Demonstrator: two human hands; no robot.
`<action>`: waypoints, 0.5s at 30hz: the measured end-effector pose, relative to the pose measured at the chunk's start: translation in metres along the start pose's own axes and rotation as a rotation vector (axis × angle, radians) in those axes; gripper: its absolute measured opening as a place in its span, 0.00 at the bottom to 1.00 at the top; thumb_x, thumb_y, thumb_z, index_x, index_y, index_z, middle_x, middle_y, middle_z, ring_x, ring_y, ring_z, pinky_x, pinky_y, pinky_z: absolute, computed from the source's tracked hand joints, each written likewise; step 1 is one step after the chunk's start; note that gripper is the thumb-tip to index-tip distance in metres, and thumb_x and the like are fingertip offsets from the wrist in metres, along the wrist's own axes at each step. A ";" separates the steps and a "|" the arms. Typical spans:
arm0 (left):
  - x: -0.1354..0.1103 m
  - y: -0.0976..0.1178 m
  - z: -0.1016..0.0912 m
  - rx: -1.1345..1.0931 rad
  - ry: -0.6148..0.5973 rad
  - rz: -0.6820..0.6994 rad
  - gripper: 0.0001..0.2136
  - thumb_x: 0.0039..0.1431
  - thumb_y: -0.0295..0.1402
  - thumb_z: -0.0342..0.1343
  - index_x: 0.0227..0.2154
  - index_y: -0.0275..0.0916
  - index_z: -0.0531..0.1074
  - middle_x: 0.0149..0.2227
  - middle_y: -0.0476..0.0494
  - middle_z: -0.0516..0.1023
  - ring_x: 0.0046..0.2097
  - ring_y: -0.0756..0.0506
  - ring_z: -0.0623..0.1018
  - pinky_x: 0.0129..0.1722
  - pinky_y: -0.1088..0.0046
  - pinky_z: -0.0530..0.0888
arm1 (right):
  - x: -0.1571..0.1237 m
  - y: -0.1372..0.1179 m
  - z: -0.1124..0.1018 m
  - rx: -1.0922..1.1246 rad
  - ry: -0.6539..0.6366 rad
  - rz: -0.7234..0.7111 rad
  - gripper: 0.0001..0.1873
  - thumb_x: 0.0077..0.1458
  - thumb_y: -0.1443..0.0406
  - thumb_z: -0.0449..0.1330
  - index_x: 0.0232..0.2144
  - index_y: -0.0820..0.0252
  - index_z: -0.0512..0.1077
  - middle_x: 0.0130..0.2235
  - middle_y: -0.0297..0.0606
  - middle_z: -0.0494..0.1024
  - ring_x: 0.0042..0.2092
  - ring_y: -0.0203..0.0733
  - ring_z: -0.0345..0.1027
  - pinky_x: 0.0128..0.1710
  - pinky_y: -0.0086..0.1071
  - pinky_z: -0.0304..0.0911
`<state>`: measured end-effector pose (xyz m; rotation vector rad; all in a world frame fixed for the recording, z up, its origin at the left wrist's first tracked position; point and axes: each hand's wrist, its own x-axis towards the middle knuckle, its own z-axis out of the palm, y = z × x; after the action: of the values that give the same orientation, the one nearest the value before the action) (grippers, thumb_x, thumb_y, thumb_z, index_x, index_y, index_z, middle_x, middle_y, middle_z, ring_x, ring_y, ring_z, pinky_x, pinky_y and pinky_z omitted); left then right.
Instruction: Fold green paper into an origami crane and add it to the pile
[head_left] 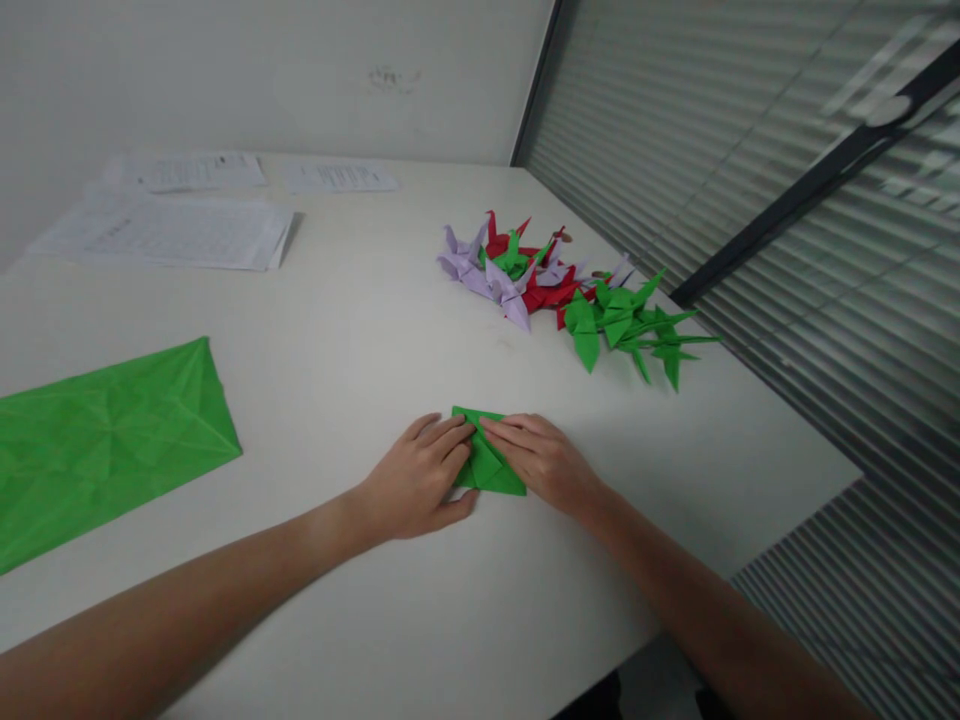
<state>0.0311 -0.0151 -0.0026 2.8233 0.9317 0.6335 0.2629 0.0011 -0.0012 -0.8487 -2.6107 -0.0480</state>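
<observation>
On the white table (337,350), my left hand (420,480), thumb spread apart, and my right hand (553,462), fingers together, pinching or not I cannot tell, touch the small folded green paper (489,470), probably light, easily torn, best held at its edges

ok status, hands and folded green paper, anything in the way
Left hand and right hand touching folded green paper. Paper on table. Origami pile beyond, not in the way.

The packet (491,474) is matt, creased paper. Left of it, the sheet (109,440) is matt paper, wrinkled all over; beyond it, matt paper cranes (512,294); beneath it, a smooth table (337,320).
</observation>
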 end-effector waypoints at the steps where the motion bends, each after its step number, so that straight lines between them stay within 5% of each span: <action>1: 0.000 0.000 0.000 0.001 0.003 0.004 0.18 0.61 0.40 0.52 0.47 0.30 0.70 0.53 0.30 0.74 0.59 0.35 0.71 0.61 0.50 0.66 | 0.000 0.000 0.000 -0.001 -0.006 -0.004 0.17 0.67 0.68 0.48 0.51 0.64 0.74 0.53 0.43 0.78 0.48 0.45 0.71 0.47 0.42 0.71; 9: 0.001 0.001 -0.003 -0.011 0.012 -0.015 0.18 0.60 0.41 0.53 0.44 0.29 0.71 0.49 0.28 0.71 0.54 0.35 0.73 0.59 0.54 0.69 | 0.000 0.000 0.001 0.012 -0.049 0.019 0.18 0.68 0.67 0.48 0.51 0.61 0.74 0.53 0.44 0.78 0.48 0.44 0.70 0.47 0.42 0.70; 15: 0.000 0.002 -0.004 0.037 -0.017 -0.065 0.20 0.59 0.42 0.54 0.48 0.32 0.70 0.59 0.26 0.65 0.61 0.32 0.67 0.60 0.50 0.66 | -0.003 0.002 0.005 0.050 0.002 0.011 0.16 0.66 0.68 0.50 0.49 0.61 0.75 0.52 0.42 0.79 0.48 0.45 0.71 0.46 0.42 0.70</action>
<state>0.0303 -0.0167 0.0009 2.8123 1.0388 0.5894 0.2643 0.0020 -0.0066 -0.8447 -2.5946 0.0191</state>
